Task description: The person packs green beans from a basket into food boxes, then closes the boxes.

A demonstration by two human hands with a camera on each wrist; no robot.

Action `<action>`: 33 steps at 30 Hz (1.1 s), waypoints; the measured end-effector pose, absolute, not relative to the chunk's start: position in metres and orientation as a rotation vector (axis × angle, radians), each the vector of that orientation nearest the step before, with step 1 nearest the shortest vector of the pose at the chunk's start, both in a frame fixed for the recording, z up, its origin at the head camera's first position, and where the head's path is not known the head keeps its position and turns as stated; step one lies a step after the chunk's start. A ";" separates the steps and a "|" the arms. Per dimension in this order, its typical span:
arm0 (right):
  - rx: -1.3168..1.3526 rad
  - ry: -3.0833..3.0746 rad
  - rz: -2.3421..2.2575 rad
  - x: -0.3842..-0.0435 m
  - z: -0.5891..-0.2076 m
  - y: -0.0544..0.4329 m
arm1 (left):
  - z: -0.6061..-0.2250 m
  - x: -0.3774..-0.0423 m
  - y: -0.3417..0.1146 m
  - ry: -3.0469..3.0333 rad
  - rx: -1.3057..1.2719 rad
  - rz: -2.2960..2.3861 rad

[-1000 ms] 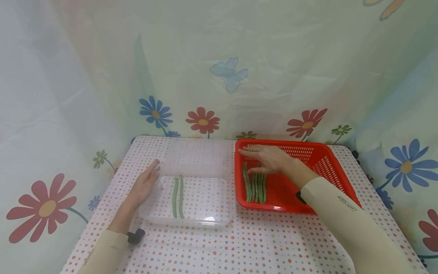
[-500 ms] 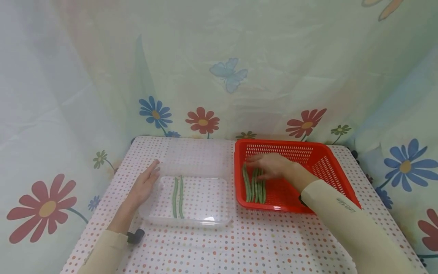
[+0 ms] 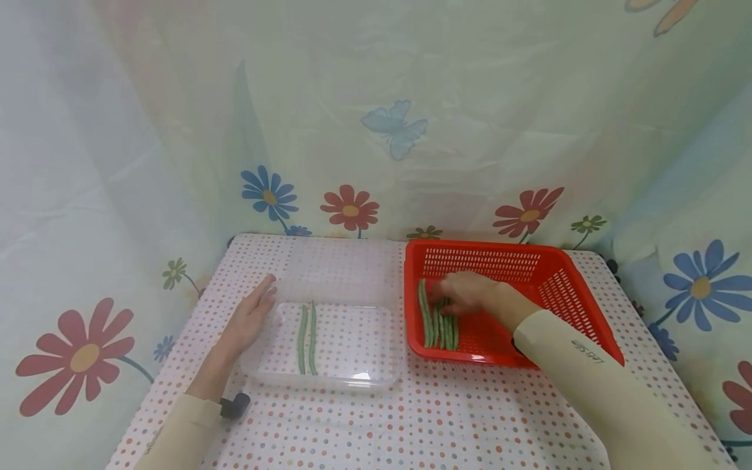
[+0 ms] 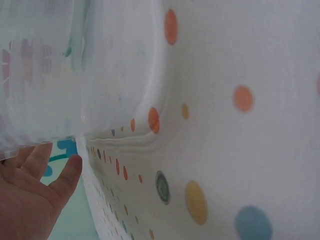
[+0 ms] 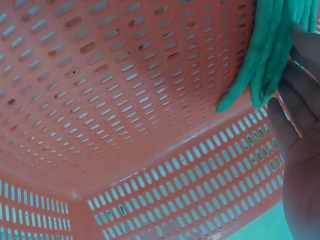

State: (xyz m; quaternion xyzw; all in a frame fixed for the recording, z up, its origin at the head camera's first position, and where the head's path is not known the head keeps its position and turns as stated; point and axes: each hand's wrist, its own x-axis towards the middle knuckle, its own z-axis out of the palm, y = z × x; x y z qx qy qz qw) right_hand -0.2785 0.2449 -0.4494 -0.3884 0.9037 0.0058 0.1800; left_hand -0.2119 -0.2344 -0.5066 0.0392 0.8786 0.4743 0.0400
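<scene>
In the head view, my left hand point(image 3: 249, 320) rests with extended fingers against the left side of a clear plastic container point(image 3: 352, 378). Two green beans point(image 3: 313, 339) lie lengthwise inside it. Over on the right, my right hand point(image 3: 464, 292) reaches into a red plastic basket point(image 3: 511, 359), fingers bent down at the far ends of several green beans point(image 3: 425, 320) lined up along its left side. The right wrist view has the thumb point(image 5: 306, 47) against the green beans point(image 5: 270, 45), fingertips close beside their ends. I cannot tell whether it pinches one.
A dotted cloth point(image 3: 352, 431) covers the table. The container's see-through lid point(image 3: 343, 261) lies folded back behind it. A flower-printed curtain point(image 3: 305, 130) hangs around the back and sides. The basket's slotted walls rise around my right hand.
My right hand has gone down from above the beans, its spread fingers drawing together and bending at their far ends. My left hand stays at the container.
</scene>
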 end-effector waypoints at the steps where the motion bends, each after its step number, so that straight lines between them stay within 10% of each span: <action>1: -1.101 2.553 0.012 -0.279 -0.450 0.245 | -0.507 -0.212 -0.234 2.693 0.121 1.452; 33: -1.114 2.703 0.088 -0.270 -0.447 0.244 | -0.504 -0.210 -0.232 2.692 0.103 1.450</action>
